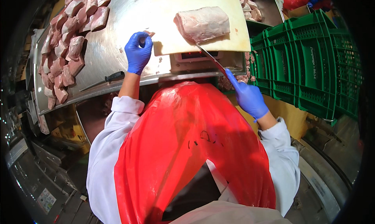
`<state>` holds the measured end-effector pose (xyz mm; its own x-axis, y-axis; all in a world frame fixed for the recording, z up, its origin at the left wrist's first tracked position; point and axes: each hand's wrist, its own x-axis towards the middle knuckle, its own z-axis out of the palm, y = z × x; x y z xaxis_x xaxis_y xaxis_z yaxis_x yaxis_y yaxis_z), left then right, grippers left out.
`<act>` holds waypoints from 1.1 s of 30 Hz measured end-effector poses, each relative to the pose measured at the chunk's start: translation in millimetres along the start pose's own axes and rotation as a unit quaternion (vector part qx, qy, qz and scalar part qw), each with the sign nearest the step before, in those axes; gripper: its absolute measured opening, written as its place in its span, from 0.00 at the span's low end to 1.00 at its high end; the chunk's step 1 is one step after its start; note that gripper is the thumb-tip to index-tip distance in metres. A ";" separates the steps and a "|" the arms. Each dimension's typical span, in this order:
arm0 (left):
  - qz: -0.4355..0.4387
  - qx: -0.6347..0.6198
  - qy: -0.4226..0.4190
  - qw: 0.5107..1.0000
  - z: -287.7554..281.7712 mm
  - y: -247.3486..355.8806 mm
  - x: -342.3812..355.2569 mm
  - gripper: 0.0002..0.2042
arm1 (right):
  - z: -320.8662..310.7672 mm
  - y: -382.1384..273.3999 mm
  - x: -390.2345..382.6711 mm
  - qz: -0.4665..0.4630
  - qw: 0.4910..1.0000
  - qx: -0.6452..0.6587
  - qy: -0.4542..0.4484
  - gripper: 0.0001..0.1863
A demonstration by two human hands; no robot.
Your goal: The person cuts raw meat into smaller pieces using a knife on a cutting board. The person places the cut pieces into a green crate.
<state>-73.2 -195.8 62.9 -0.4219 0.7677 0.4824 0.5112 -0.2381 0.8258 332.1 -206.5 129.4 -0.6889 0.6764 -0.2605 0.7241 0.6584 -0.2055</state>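
A large pale slab of raw meat point(203, 24) lies on the white cutting board point(164, 38). My right hand point(250, 97), in a blue glove, is closed round the handle of a long knife point(212, 60). The blade slants up to the left, its tip at the slab's near edge. Left of the board, over the metal table, my gloved left hand point(139, 54) is curled into a pinch. A small scrap of meat point(149, 33) shows at its fingertips.
Many cut meat pieces point(66, 48) are heaped on the metal table point(105, 54) at the left. A second knife point(113, 76) with a black handle lies near its front edge. Stacked green crates point(304, 64) stand at the right. More meat pieces point(250, 9) sit beyond the board.
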 end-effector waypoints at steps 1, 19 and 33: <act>-0.010 -0.027 -0.033 0.999 -2.8 3.4 6.1 0.05 | 13.0 8.2 -15.7 0.015 1.000 0.013 0.004 0.46; 0.094 0.018 -0.341 0.935 191.6 74.0 143.3 0.17 | 172.8 -2.5 -114.6 0.305 0.791 0.421 0.324 0.36; 0.191 0.005 -0.229 0.955 16.6 -73.2 103.0 0.29 | -54.0 -57.9 186.6 0.165 0.824 0.491 0.232 0.46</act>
<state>-141.7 -89.4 47.2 0.1670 0.8058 0.5681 0.5697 -0.5491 0.6115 159.9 -100.6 143.7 -0.2231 0.9682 -0.1129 0.3952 -0.0160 -0.9185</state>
